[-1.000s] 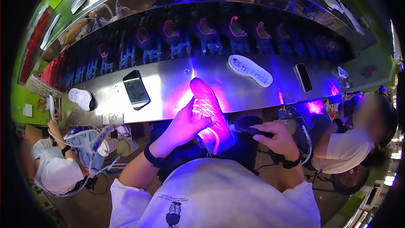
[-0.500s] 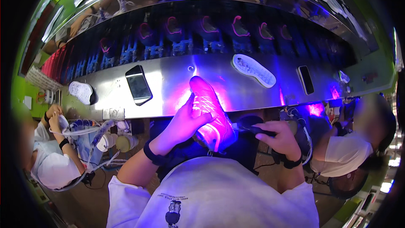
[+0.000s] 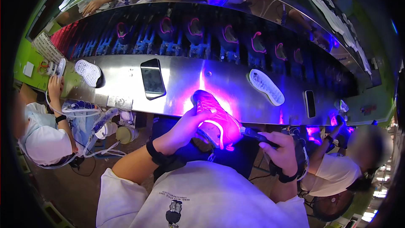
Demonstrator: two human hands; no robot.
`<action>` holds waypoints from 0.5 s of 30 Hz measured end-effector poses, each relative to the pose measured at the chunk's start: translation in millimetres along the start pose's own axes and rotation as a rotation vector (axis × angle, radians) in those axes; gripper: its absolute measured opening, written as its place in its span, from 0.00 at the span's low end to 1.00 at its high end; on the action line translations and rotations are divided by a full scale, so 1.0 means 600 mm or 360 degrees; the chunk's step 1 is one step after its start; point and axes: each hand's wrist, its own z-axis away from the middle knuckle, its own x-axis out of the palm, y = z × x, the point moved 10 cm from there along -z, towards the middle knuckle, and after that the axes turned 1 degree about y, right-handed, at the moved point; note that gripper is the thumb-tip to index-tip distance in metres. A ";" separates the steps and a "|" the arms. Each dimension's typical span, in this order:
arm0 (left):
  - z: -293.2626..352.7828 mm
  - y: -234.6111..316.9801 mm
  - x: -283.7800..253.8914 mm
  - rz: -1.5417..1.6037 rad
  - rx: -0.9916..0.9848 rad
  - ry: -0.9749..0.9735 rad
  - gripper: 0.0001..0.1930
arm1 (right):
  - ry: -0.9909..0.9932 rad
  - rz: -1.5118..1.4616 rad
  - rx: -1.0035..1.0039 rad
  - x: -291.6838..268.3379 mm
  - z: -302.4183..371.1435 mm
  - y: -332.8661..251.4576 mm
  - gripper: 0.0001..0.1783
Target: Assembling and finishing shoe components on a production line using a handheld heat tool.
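1. Across your white shirt point(image 3: 240, 202), dark lettering point(image 3: 175, 196) sits beside a small printed figure point(image 3: 173, 212).
2. Your left hand point(image 3: 183, 129) grasps the pink-lit shoe point(image 3: 225, 122) at the near edge of the table point(image 3: 162, 106).
3. Your right hand point(image 3: 282, 152) clasps a dark-handled tool point(image 3: 255, 134); through glare, its tip seems to touch the shoe.

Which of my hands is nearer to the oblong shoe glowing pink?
Left. Your left hand is on the shoe, gripping its left side; your right hand is off to its right, holding a black-handled tool toward it.
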 end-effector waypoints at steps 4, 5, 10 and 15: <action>0.010 -0.043 0.002 0.0260 -0.0324 -0.0214 0.31 | 0.0074 0.0002 -0.0045 -0.007 -0.008 -0.011 0.20; 0.016 -0.052 0.010 0.0314 -0.0417 -0.0301 0.31 | 0.0079 0.0003 -0.0050 -0.009 -0.011 -0.016 0.20; 0.031 -0.045 0.041 0.0501 -0.0475 -0.0211 0.27 | 0.0144 0.0111 -0.0279 -0.030 -0.026 -0.046 0.21; 0.031 -0.077 0.068 0.0899 -0.0663 -0.0427 0.28 | 0.0157 0.0119 -0.0288 -0.039 -0.034 -0.049 0.21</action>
